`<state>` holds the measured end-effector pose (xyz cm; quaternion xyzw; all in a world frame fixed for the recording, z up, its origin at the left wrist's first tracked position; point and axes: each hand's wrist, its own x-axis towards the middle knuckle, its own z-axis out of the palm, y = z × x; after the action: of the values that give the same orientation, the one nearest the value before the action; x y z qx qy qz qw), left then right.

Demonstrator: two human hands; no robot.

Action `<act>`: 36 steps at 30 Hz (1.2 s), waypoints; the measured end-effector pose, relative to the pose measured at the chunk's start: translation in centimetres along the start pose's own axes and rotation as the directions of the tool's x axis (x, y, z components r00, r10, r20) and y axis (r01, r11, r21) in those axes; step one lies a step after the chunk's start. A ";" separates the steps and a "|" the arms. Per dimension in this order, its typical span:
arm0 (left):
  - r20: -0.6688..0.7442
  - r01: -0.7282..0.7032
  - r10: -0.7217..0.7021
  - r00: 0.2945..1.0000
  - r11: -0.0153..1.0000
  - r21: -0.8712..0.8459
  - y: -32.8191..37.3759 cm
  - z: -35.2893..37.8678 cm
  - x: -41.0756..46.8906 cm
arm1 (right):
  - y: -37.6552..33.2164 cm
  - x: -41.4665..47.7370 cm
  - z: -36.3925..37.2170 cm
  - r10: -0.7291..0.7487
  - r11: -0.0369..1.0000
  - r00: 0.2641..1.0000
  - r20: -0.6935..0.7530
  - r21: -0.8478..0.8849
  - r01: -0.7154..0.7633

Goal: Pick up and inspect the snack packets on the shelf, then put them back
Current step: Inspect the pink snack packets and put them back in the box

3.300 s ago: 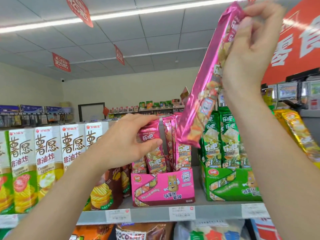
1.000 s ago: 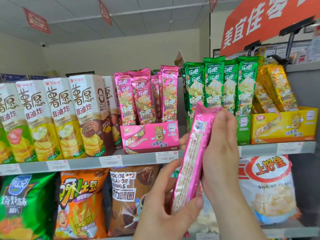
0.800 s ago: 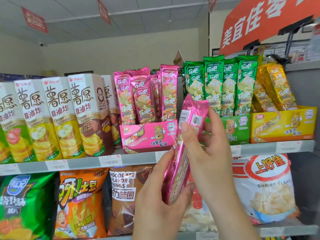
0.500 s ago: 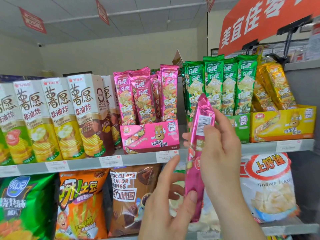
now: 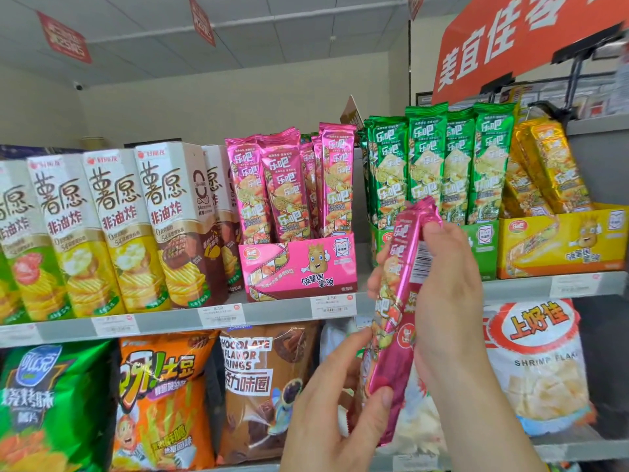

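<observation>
One long pink packet point(image 5: 398, 301) held up in the air, in front of the front edge of the upper shelf point(image 5: 279, 311), just to the right of the pink box point(image 5: 296, 267). Almost straight up, top end tipped a little to the right.

Gripped high up by the right hand point(image 5: 446, 301), fingers curled round it. Pinched low down by the left hand point(image 5: 333, 413), thumb on the front, fingertips on the left side.

Looks light and thin. Shiny wrap, so likely slippery. Probably full of crisp bits, easy to break, so no hard squeezing. Best held softly by the long sides or by the flat sealed ends.

Not yet back in the pink box, with more pink packets point(image 5: 289, 189) standing up in it near the shelf's front edge.
</observation>
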<state>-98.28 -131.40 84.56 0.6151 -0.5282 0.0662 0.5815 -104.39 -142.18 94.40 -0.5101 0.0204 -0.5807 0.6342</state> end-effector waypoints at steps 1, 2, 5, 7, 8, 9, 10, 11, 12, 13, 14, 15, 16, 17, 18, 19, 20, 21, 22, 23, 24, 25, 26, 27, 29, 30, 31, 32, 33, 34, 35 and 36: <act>-0.004 -0.002 0.002 1.000 1.000 0.007 0.0 0.0 0.0 | -0.2 0.1 0.0 0.013 0.999 1.000 0.012 0.033 -0.013; -0.007 -0.006 0.006 1.000 1.000 0.015 0.0 0.1 0.0 | -0.3 0.2 0.0 0.015 0.999 1.000 0.020 0.034 -0.015; -0.058 -0.030 0.033 0.998 0.998 0.053 0.1 0.1 0.3 | -0.1 0.1 0.1 -0.138 0.956 0.990 0.017 -0.258 0.137; -0.114 -0.058 0.071 0.991 0.992 0.116 0.3 0.0 0.7 | 0.2 -0.3 0.0 -0.233 0.882 0.971 0.051 -0.409 0.233; -0.142 -0.078 0.101 0.985 0.984 0.158 0.5 -0.1 1.0 | 0.5 -0.6 -0.1 -0.236 0.857 0.969 0.071 -0.455 0.242; -0.168 -0.100 0.134 0.977 0.976 0.193 0.7 -0.3 1.4 | 1.0 -1.0 -0.4 -0.225 0.837 0.970 0.093 -0.492 0.242; -0.195 -0.119 0.161 0.967 0.970 0.214 0.8 -0.5 1.8 | 1.4 -1.5 -0.5 -0.203 0.830 0.971 0.125 -0.505 0.238; -0.222 -0.127 0.176 0.959 0.968 0.219 1.0 -0.7 2.2 | 1.8 -2.2 -0.5 -0.165 0.838 0.974 0.156 -0.499 0.222; -0.245 -0.125 0.177 0.953 0.969 0.212 1.2 -0.8 2.7 | 2.1 -2.8 -0.5 -0.121 0.849 0.974 0.190 -0.490 0.201; -0.264 -0.121 0.171 0.949 0.973 0.196 1.3 -0.9 3.1 | 2.3 -3.5 -0.5 -0.084 0.855 0.971 0.225 -0.484 0.186; -0.273 -0.123 0.168 0.947 0.977 0.176 1.4 -1.0 3.5 | 2.5 -3.9 -0.6 -0.055 0.862 0.965 0.255 -0.476 0.175; -0.273 -0.130 0.172 0.946 0.977 0.166 1.5 -1.1 3.7 | 2.6 -4.2 -0.8 -0.026 0.874 0.960 0.280 -0.459 0.158; -0.265 -0.141 0.185 0.946 0.974 0.175 1.5 -1.2 3.9 | 2.7 -4.3 -1.1 0.005 0.887 0.955 0.296 -0.441 0.133; -0.253 -0.153 0.202 0.946 0.967 0.202 1.5 -1.3 4.0 | 2.6 -4.2 -1.4 0.030 0.900 0.952 0.304 -0.422 0.106; -0.238 -0.161 0.218 0.947 0.959 0.235 1.5 -1.3 4.0 | 2.6 -4.1 -1.7 0.039 0.913 0.952 0.304 -0.398 0.090; -0.222 -0.167 0.229 0.948 0.949 0.266 1.4 -1.3 3.9 | 2.5 -4.0 -1.9 0.029 0.924 0.954 0.298 -0.372 0.088; -0.209 -0.170 0.237 0.949 0.940 0.294 1.3 -1.2 3.9 | 2.4 -3.8 -2.0 0.012 0.932 0.959 0.284 -0.351 0.093; -0.201 -0.170 0.241 0.949 0.933 0.319 1.2 -1.1 3.8 | 2.4 -3.7 -2.2 -0.003 0.938 0.964 0.266 -0.334 0.095; -0.199 -0.164 0.239 0.950 0.928 0.333 1.1 -0.9 3.6 | 2.3 -3.6 -2.4 -0.013 0.942 0.969 0.247 -0.322 0.095; -0.204 -0.153 0.229 0.952 0.930 0.333 1.1 -0.8 3.4 | 2.3 -3.5 -2.6 -0.017 0.945 0.974 0.228 -0.313 0.090; -0.216 -0.138 0.215 0.952 0.937 0.321 1.1 -0.8 3.2 | 2.3 -3.4 -2.7 -0.017 0.948 0.978 0.210 -0.308 0.083; -0.232 -0.123 0.201 0.952 0.942 0.312 1.1 -0.8 3.1 | 2.2 -3.3 -2.9 -0.018 0.950 0.981 0.194 -0.303 0.077; -0.241 -0.108 0.190 0.952 0.943 0.314 1.1 -0.9 3.0 | 2.2 -3.2 -3.0 -0.024 0.952 0.984 0.177 -0.296 0.076; -0.236 -0.096 0.180 0.955 0.940 0.328 1.1 -0.9 2.9 | 2.2 -3.1 -3.1 -0.038 0.953 0.986 0.160 -0.290 0.084; -0.201 -0.080 0.160 0.966 0.930 0.358 1.3 -1.1 2.6 | 2.1 -3.0 -3.3 -0.078 0.948 0.987 0.142 -0.295 0.118; -0.192 -0.070 0.150 0.970 0.925 0.374 1.4 -1.1 2.5 | 2.1 -2.9 -3.3 -0.092 0.944 0.986 0.140 -0.302 0.131; -0.190 -0.059 0.144 0.971 0.918 0.392 1.5 -1.2 2.3 | 2.1 -2.9 -3.3 -0.102 0.941 0.985 0.136 -0.307 0.140; -0.193 -0.052 0.141 0.971 0.913 0.406 1.4 -1.3 2.2 | 2.1 -2.9 -3.3 -0.110 0.941 0.985 0.132 -0.306 0.146; -0.198 -0.041 0.133 0.971 0.912 0.409 1.4 -1.3 2.0 | 2.2 -3.0 -3.2 -0.114 0.941 0.985 0.130 -0.303 0.149; -0.203 -0.025 0.116 0.972 0.915 0.403 1.3 -1.3 1.9 | 2.2 -3.0 -3.2 -0.117 0.941 0.985 0.130 -0.303 0.152; -0.206 -0.004 0.094 0.974 0.917 0.400 1.3 -1.3 1.8 | 2.2 -3.0 -3.0 -0.118 0.940 0.984 0.132 -0.303 0.153; -0.201 0.007 0.082 0.976 0.913 0.407 1.3 -1.3 1.8 | 2.2 -3.1 -2.9 -0.113 0.942 0.984 0.137 -0.299 0.150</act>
<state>-97.76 -131.13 87.10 0.7012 -0.4490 0.2512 0.4935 -105.56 -142.10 89.78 -0.6364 0.0392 -0.5804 0.5065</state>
